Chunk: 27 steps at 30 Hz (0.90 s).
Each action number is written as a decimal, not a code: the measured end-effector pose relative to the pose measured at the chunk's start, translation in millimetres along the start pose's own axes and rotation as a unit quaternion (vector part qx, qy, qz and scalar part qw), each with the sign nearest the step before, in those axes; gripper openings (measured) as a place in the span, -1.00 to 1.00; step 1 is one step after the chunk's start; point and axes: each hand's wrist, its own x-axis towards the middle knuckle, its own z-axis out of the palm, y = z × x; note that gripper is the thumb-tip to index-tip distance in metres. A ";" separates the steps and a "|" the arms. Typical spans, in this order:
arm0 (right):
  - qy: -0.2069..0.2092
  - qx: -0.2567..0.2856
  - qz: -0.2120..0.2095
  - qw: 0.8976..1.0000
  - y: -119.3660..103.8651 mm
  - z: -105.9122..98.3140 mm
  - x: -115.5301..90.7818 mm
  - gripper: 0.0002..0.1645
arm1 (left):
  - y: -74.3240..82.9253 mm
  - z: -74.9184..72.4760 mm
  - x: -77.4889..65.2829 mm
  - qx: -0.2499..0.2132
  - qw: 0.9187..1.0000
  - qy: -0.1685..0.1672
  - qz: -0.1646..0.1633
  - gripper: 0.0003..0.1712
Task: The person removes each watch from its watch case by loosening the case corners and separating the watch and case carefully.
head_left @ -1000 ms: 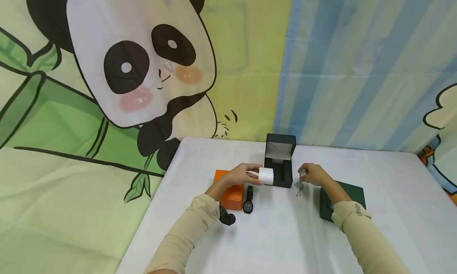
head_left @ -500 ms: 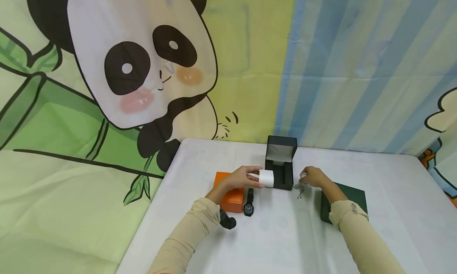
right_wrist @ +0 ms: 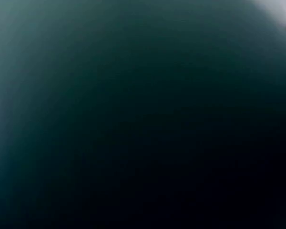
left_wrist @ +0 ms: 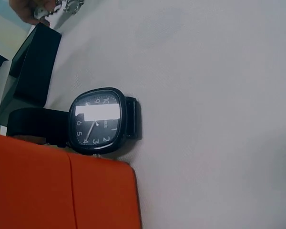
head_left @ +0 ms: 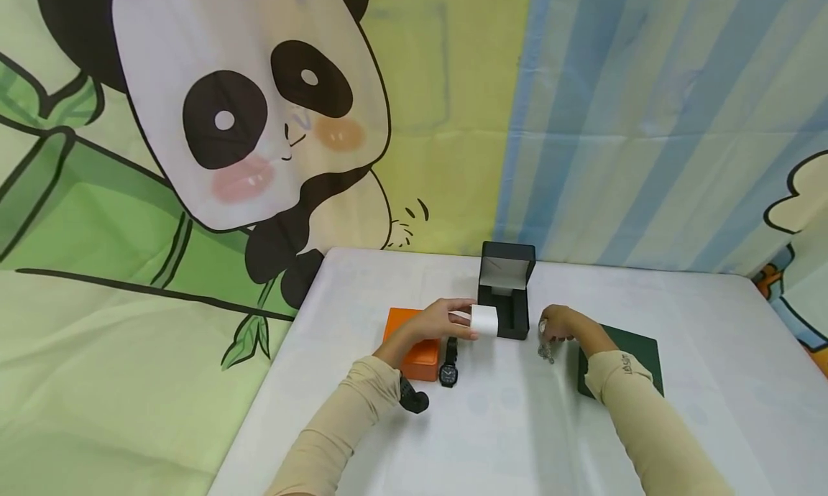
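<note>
My left hand [head_left: 441,319] pinches a white watch cushion [head_left: 484,320] by its left end, in front of the open black watch box [head_left: 507,251]. To the right of that box, my right hand [head_left: 564,323] grips a silver watch [head_left: 546,351], whose metal bracelet dangles below the fingers. The left wrist view catches the same silver watch [left_wrist: 73,5] at its top left corner, beyond the black box. A black square-faced watch [left_wrist: 97,120] lies below the left hand, beside the orange box [left_wrist: 102,191]. The right wrist view is dark and blurred.
Under the left forearm stands the orange box, partly covered. A dark green box [head_left: 637,352] sits beneath the right wrist. White cloth covers the table [head_left: 491,431], and a printed panda backdrop [head_left: 440,158] rises behind its far edge.
My right hand has turned and dipped slightly, and the silver watch's face has swung out of sight while its bracelet hangs lower. The left hand keeps the cushion in nearly the same place.
</note>
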 end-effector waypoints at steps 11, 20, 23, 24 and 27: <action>0.045 -0.049 0.011 0.998 2.7 4.0 0.8 -0.48 | 5.1 5.9 9.0 0.042 0.999 0.030 0.016 -0.09; 0.040 0.011 -0.136 0.990 -32.2 -25.2 -29.5 -0.09 | 9.9 17.8 28.4 0.060 0.996 0.060 0.025 -0.03; 0.040 0.022 -0.180 0.983 -39.1 -20.4 -29.0 0.08 | 10.8 23.8 34.1 0.085 0.994 0.055 0.032 -0.04; 0.048 0.019 -0.191 0.980 -40.4 -18.3 -27.6 0.09 | 11.4 25.3 36.2 0.100 0.993 0.056 0.037 -0.04; 0.080 0.016 -0.206 0.975 -38.2 -10.6 -21.8 0.04 | 13.5 31.2 41.9 0.159 0.984 0.060 0.049 -0.05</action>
